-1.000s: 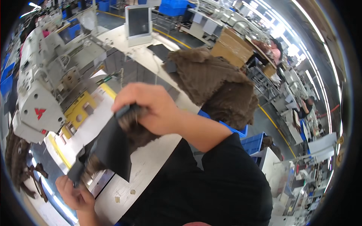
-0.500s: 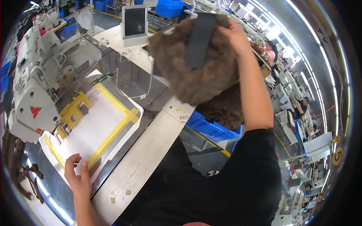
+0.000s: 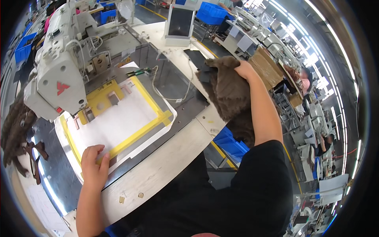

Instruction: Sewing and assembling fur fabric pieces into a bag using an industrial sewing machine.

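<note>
My right hand (image 3: 245, 71) grips the upper edge of a brown plush fur piece (image 3: 233, 89), which hangs in folds at the table's right edge. A dark grey strip (image 3: 203, 74) shows at its left side. Below it, more brown fur (image 3: 241, 128) lies in a blue bin (image 3: 230, 145). My left hand (image 3: 94, 164) rests at the near edge of a white sewing template (image 3: 126, 118) bordered with yellow tape. Its fingers are loosely bent, the thumb stands apart, and nothing is in it. The template lies beneath the head of a sewing machine (image 3: 59, 89).
Brown fur pieces (image 3: 17, 122) and dark straps (image 3: 36, 156) lie left of the machine. A cable (image 3: 173, 98) loops over the dark work plate. A screen (image 3: 179, 25) stands at the back, a cardboard box (image 3: 265, 68) on the right. Other people work farther off.
My right hand has lowered the fur piece toward the table's right edge, and the piece has turned and folded. My left hand stays at the template's near edge. The whole view has shifted.
</note>
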Demonstrator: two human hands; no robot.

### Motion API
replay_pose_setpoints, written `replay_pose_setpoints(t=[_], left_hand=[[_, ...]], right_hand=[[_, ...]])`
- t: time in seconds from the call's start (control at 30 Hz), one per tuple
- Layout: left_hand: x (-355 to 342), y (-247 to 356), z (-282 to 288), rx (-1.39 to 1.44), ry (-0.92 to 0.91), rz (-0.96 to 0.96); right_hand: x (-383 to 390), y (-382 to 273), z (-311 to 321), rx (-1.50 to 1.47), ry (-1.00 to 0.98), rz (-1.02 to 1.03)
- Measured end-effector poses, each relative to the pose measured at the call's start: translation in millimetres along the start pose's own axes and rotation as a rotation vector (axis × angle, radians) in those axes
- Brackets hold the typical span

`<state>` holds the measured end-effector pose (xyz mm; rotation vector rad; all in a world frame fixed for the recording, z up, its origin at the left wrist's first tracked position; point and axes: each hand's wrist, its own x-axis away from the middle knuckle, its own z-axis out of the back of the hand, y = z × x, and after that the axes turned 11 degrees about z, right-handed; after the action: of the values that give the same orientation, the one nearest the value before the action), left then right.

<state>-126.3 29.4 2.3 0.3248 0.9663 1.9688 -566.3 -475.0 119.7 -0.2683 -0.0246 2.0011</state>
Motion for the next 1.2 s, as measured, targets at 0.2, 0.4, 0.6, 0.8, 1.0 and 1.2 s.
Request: replay_pose_setpoints(t=[0.2, 0.4, 0.6, 0.8, 1.0, 1.2], left_hand=[[-2, 4, -1, -0.026, -0.014, 0.004], [-19, 7, 2, -0.032, -0.021, -0.066], [12, -8, 12, -0.108, 0.036, -0.01], [5, 7, 26, -0.233, -0.118, -0.128], [72, -41, 131, -0.455, 0.246, 0.22], [227, -126, 276, -0.671, 0.479, 1.067]], right_hand=[[20, 13, 17, -0.313, -0.018, 0.018], [32, 35, 29, -0.295, 0.05, 0.112], [20, -124, 0, 0.213, 0.406, 0.528], [90, -234, -33, -0.259, 0.028, 0.873], [105, -299, -88, -0.417, -0.298, 1.063], [98, -298, -142, -0.629, -0.338, 0.947]])
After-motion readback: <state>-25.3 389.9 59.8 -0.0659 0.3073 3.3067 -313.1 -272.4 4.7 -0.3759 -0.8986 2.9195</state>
